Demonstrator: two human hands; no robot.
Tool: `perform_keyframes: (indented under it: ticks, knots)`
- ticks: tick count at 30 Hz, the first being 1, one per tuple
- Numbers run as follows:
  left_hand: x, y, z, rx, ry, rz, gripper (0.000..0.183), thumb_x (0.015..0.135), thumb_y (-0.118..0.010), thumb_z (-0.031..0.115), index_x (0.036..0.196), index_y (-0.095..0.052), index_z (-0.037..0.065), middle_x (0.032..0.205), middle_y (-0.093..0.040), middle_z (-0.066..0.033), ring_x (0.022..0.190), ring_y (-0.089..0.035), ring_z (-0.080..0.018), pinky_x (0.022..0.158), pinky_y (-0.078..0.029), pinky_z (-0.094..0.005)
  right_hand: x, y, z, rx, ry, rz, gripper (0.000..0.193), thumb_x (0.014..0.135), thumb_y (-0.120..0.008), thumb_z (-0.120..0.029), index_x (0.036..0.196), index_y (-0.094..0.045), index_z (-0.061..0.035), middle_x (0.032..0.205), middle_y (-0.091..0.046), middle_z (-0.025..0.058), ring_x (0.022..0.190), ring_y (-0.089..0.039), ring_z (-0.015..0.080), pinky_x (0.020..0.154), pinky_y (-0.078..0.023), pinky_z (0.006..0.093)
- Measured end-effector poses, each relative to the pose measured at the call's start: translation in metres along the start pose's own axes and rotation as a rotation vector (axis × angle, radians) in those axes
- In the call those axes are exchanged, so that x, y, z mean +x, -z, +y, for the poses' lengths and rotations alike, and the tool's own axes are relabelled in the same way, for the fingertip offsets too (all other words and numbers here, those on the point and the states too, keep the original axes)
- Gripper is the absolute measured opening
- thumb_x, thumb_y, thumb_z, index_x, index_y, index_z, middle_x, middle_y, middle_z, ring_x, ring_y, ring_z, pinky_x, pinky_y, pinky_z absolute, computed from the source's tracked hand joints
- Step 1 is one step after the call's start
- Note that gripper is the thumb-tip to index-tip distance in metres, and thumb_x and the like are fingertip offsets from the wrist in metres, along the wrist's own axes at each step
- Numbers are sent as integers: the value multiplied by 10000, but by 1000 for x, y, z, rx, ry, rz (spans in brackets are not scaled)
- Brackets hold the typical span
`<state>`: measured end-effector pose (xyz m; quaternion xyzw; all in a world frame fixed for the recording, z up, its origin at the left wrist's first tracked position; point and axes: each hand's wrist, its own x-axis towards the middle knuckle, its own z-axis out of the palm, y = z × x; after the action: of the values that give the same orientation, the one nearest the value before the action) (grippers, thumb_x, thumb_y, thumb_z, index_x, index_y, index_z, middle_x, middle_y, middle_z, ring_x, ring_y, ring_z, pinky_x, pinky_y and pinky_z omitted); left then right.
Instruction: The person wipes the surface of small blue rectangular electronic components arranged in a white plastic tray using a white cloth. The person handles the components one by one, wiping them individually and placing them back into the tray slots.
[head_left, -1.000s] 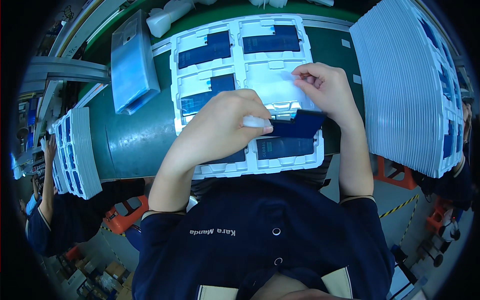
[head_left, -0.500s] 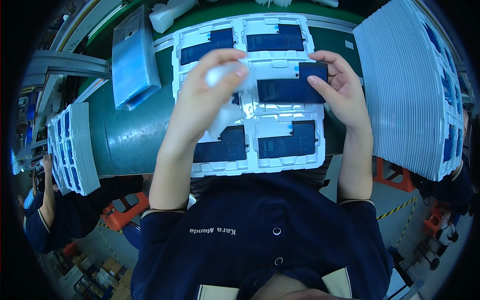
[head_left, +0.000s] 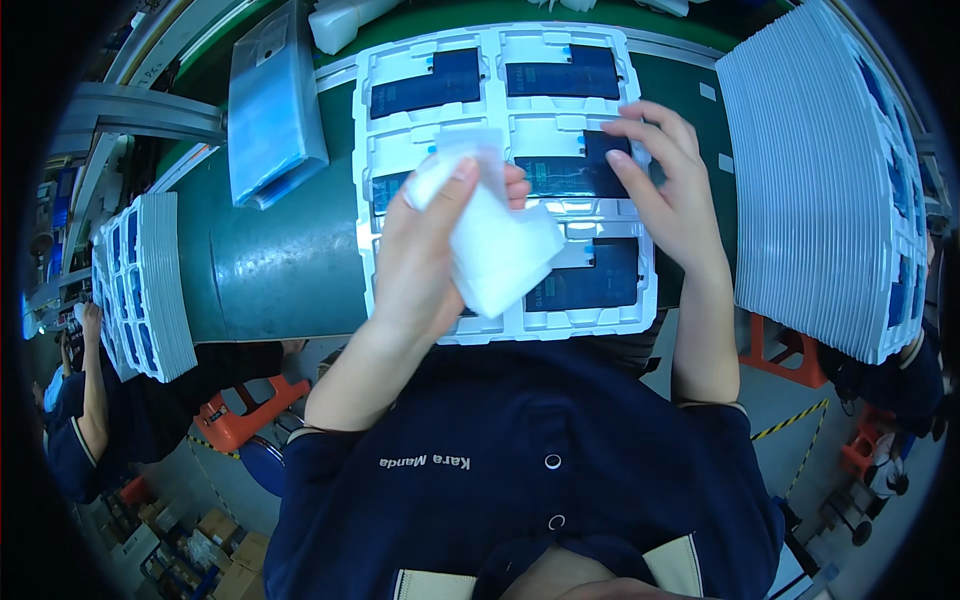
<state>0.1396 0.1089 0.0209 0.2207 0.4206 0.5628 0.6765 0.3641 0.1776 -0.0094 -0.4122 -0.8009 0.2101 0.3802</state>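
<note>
A white plastic tray (head_left: 645, 300) lies in front of me, with black L-shaped phone batteries in its compartments. My left hand (head_left: 425, 245) grips a white wiping cloth (head_left: 508, 250), which hangs over the tray's middle and hides parts of the left column. In the middle right compartment lies a battery (head_left: 560, 178). My right hand (head_left: 672, 185) is beside that battery's right end, thumb and fingers apart, the tips at its edge. Other batteries show at the far left (head_left: 425, 85), far right (head_left: 560, 80) and near right (head_left: 585, 285).
A tall stack of filled white trays (head_left: 820, 190) stands at the right, and a smaller stack (head_left: 160, 285) at the left. Clear plastic bags (head_left: 275, 120) lie left of the tray on the green table (head_left: 270, 270). Another person's arm (head_left: 93, 390) shows at far left.
The battery that my right hand held has been set down in the middle right compartment, and its fingers have come apart. My left hand has moved right and nearer with the cloth.
</note>
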Motion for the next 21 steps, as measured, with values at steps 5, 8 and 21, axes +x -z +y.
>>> perform_keyframes:
  ticks: [5,8,21]
  knots:
    - [-8,-13,-24,-24,-83,-82,249,980,-545,255,1084,-512,31,962,-627,-102,886,-618,-145,768,-518,-293,-37,-11,-63,695,-385,-123,359,829,-704,-66,1158,-566,-29,936,-596,10,848,-544,74,770,-441,239]
    - [-16,-17,-30,-27,-119,-99,236,993,-519,251,1096,-496,40,956,-616,-100,873,-608,-130,743,-501,-266,-53,-25,-64,884,-500,-91,307,802,-738,-36,1069,-587,-28,866,-580,-18,786,-530,47,729,-431,205]
    - [-32,-18,-28,3,-202,-146,265,1003,-493,250,1152,-466,32,945,-610,-81,874,-586,-110,755,-484,-262,-66,-21,-69,884,-547,87,62,880,-666,-34,908,-641,16,837,-625,1,719,-547,41,650,-439,188]
